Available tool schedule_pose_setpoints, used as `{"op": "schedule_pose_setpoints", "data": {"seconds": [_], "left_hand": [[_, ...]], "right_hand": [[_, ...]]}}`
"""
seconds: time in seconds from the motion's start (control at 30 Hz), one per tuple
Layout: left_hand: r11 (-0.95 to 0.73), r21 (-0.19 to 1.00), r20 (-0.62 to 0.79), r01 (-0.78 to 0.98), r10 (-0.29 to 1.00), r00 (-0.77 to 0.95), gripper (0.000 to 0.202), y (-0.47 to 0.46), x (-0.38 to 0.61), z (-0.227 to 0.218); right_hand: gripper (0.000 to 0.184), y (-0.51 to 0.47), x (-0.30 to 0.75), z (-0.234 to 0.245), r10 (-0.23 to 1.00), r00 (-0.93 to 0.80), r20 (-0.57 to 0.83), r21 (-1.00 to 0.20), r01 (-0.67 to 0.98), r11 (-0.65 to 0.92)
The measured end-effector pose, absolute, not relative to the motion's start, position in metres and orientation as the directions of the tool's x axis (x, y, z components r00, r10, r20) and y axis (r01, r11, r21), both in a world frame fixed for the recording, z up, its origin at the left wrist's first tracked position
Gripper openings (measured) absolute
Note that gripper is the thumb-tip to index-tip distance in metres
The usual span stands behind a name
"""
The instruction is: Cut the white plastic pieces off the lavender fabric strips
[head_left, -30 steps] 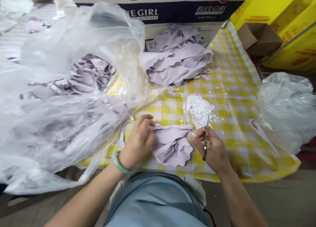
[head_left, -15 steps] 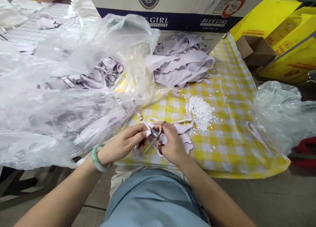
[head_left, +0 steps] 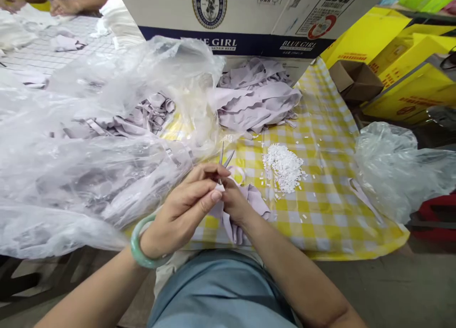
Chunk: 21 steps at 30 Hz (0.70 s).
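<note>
My left hand (head_left: 190, 202), a green bangle at its wrist, pinches a small white tag (head_left: 220, 188) between thumb and fingers. Right beside it, my right hand (head_left: 231, 199) is closed round a pair of scissors (head_left: 225, 159). The blades stick out past my fingers, slightly apart and pointing away from me; the handles are hidden. A lilac garment (head_left: 254, 202) hangs under and beside my right hand, partly on the table. To the right lies a heap of small white snippets (head_left: 285, 168).
A large clear plastic bag (head_left: 89, 176) holding lilac garments covers the left side. More lilac garments (head_left: 256, 104) are piled before a beer carton (head_left: 249, 24). Another plastic bag (head_left: 399, 166) lies at the right edge of the checked tablecloth (head_left: 331, 195). A person's hands (head_left: 71, 4) show far left.
The scissors have swung from pointing left at the tag to pointing away from me. My hands have come together, and the garment has shifted beneath my right hand.
</note>
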<state>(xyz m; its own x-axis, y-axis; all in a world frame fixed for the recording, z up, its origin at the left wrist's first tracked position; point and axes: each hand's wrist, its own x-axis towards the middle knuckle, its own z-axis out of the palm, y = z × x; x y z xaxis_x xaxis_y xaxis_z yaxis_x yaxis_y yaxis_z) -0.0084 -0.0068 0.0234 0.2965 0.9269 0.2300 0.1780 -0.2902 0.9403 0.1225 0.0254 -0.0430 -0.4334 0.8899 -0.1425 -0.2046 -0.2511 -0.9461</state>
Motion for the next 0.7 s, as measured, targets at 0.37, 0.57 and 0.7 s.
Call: {"op": "schedule_pose_setpoints", "data": {"seconds": [0.37,0.57,0.7], "left_hand": [[-0.045,0.995,0.052,-0.093,0.996,0.072,0.031,0.01,0.028,-0.008],[-0.07,0.986,0.095,-0.152,0.982,0.163,0.03,0.016,0.048,-0.006],[0.017,0.973,0.016,-0.23,0.99,0.141,0.03,0.021,0.049,-0.006]], "right_hand": [[0.029,0.02,0.2,-0.016,0.967,-0.23,0.114,-0.845,0.489,0.216],[0.023,-0.001,0.166,-0.04,0.985,-0.131,-0.114,-0.988,-0.087,-0.126],[0.023,-0.004,0.162,-0.049,0.965,-0.194,-0.175,-0.968,-0.147,-0.205]]}}
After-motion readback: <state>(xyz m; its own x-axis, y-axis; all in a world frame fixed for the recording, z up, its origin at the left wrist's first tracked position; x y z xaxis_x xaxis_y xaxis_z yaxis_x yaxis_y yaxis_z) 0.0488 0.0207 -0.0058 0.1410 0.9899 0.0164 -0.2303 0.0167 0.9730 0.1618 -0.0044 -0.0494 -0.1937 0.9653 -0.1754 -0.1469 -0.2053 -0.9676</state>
